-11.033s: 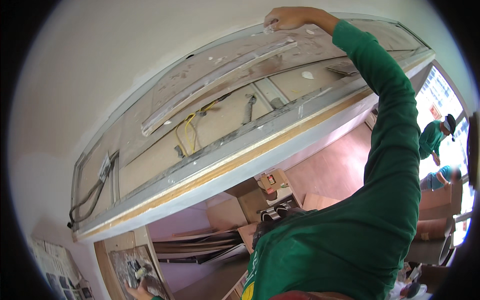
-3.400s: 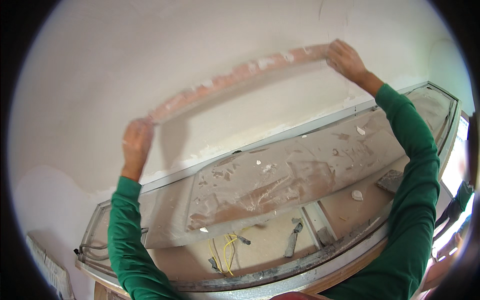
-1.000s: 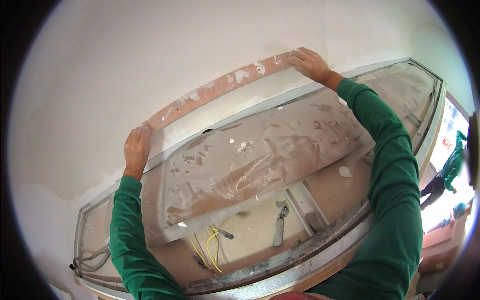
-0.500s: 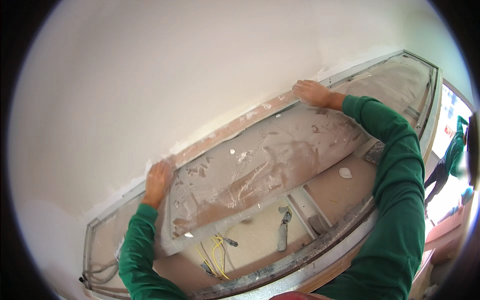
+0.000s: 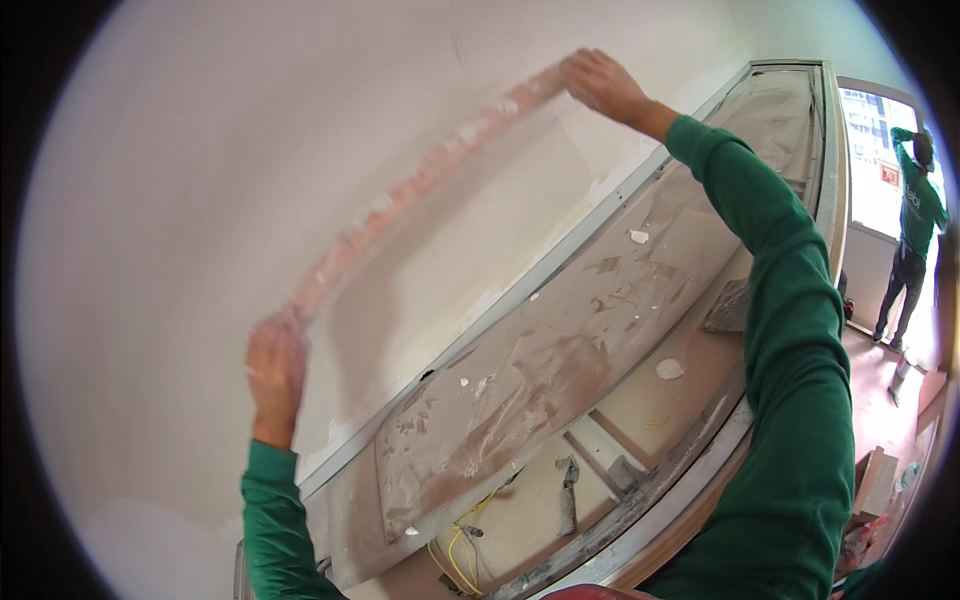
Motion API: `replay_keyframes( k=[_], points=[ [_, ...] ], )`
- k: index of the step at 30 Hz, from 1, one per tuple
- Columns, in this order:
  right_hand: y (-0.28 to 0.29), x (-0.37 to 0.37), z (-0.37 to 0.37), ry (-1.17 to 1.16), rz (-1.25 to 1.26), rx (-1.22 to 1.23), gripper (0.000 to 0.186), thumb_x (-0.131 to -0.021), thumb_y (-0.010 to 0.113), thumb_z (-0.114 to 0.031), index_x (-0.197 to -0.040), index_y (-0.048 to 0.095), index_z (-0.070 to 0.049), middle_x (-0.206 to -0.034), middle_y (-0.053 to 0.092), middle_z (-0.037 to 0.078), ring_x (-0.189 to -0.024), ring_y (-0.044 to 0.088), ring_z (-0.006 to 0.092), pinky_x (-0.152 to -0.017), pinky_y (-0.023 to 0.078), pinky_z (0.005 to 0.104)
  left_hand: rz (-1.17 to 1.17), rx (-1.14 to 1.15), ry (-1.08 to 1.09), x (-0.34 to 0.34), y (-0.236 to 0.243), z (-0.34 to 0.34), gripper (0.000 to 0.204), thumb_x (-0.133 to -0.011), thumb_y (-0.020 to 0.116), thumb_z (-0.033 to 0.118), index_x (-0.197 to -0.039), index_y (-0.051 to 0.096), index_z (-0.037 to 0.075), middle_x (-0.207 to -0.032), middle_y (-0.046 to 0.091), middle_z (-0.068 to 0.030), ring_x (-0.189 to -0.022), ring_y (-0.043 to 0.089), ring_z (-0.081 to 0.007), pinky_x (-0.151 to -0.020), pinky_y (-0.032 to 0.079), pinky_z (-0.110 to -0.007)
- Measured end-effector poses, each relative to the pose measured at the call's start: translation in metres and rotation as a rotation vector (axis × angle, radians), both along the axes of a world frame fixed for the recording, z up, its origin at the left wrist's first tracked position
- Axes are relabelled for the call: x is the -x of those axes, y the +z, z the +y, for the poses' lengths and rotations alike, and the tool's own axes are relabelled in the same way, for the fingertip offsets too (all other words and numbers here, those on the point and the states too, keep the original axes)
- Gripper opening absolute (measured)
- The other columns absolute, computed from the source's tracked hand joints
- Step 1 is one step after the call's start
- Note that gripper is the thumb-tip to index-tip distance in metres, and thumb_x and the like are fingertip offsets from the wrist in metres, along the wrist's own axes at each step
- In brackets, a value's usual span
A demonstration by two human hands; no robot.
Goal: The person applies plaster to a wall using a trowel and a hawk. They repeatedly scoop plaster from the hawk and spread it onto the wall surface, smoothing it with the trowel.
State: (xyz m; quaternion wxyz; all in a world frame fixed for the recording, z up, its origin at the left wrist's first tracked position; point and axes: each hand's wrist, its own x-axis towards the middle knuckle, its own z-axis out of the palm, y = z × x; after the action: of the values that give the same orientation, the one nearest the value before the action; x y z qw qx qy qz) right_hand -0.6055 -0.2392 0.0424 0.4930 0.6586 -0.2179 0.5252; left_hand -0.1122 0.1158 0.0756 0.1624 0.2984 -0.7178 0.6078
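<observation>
I hold a long pinkish strip (image 5: pixel 430 172), patched with white plaster and blurred by motion, raised in front of the pale wall (image 5: pixel 300 140). My left hand (image 5: pixel 277 355) is closed on its lower left end, and my right hand (image 5: pixel 605 85) grips the upper right end. Below the strip, a recessed framed bay (image 5: pixel 822 140) runs diagonally along the wall. It holds a dusty grey-brown board (image 5: pixel 540 370) with white flakes, yellow cables (image 5: pixel 462 560) and a grey bundled piece (image 5: pixel 568 500).
At the right, a person (image 5: pixel 912 230) in green stands with an arm raised at a bright window (image 5: pixel 865 150), on a pinkish floor (image 5: pixel 875 385). A cardboard box (image 5: pixel 875 480) and other items lie at lower right. A dark slab (image 5: pixel 728 305) sits in the bay.
Since half a second ago, both hands have lifted the strip from the bay's back edge up against the wall, the right end higher. The view has turned, showing more of the window and floor.
</observation>
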Motion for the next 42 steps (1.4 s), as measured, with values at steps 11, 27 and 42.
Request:
replay_keyframes(
  k=[11,27,42],
  points=[
    [0.124,0.048,0.025,0.108,-0.437,0.418,0.025,-0.08,0.067,-0.006,-0.104,0.059,-0.008,-0.108,0.059,0.011,-0.1,0.057,0.0337,-0.078,0.053,0.0441,-0.199,0.546,0.058,0.07,0.137,0.004,0.022,-0.083,0.071,-0.004,-0.104,0.065,-0.002,-0.118,0.066,-0.0124,-0.101,0.064,-0.0304,-0.084,0.055,-0.04],
    [0.133,0.015,-0.015,0.185,-0.491,0.38,0.023,-0.087,0.062,-0.008,-0.11,0.063,-0.009,-0.115,0.065,0.013,-0.1,0.063,0.037,-0.088,0.053,0.0471,-0.209,0.628,0.196,0.038,0.145,-0.033,0.02,-0.081,0.076,0.004,-0.098,0.067,0.005,-0.114,0.069,-0.0024,-0.095,0.065,-0.0214,-0.083,0.057,-0.032],
    [0.076,-0.021,-0.067,0.087,-0.383,0.088,0.024,-0.092,0.056,-0.006,-0.115,0.063,-0.005,-0.123,0.064,0.016,-0.114,0.06,0.0413,-0.098,0.047,0.0523,-0.118,0.394,0.218,0.017,0.098,-0.069,0.022,-0.081,0.072,0.0,-0.101,0.064,0.004,-0.115,0.067,-0.0041,-0.096,0.064,-0.0248,-0.08,0.057,-0.035]
  ],
)
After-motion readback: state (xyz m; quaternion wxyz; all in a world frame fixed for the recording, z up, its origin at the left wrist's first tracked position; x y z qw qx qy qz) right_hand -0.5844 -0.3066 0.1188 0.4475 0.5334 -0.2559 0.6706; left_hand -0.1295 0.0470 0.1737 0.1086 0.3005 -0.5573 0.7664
